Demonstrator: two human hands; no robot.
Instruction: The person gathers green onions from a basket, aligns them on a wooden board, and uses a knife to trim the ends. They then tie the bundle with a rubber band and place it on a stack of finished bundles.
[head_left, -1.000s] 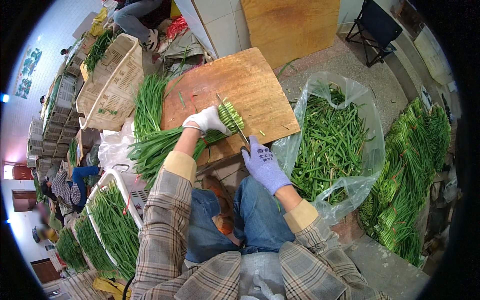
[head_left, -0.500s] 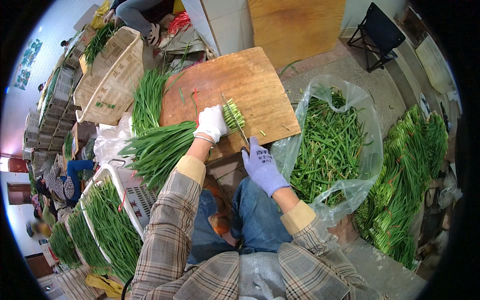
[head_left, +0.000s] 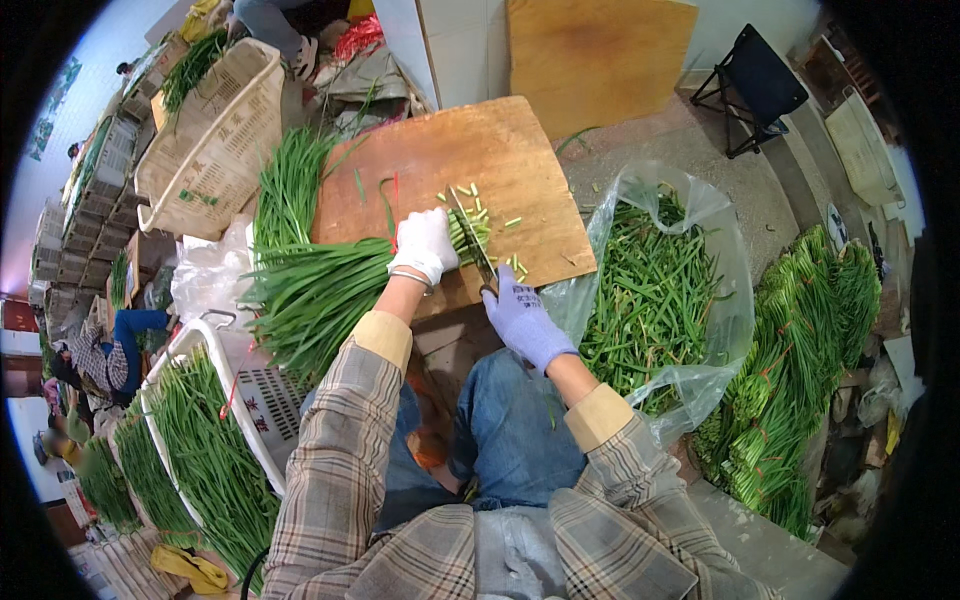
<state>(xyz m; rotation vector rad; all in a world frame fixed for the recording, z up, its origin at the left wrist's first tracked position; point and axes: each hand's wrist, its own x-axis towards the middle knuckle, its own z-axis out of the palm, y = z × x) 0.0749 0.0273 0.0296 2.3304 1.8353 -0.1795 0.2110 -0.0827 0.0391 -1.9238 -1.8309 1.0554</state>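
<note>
Black folding seat (head_left: 762,82), grey floor (head_left: 655,140), pale wall (head_left: 716,36)

Knife blade (head_left: 472,236): smooth metal. Cutting board (head_left: 440,150): matt wood. Right glove (head_left: 527,318): matt cloth. Bag (head_left: 738,300): glossy plastic.

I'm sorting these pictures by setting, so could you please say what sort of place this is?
Probably an indoor vegetable-preparation workspace, judging by the cutting board, the clear bag of loose greens and the pile of bundled greens.

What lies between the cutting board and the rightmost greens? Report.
Head view: a clear bag of green trimmings lies between the cutting board and the rightmost greens.
</note>
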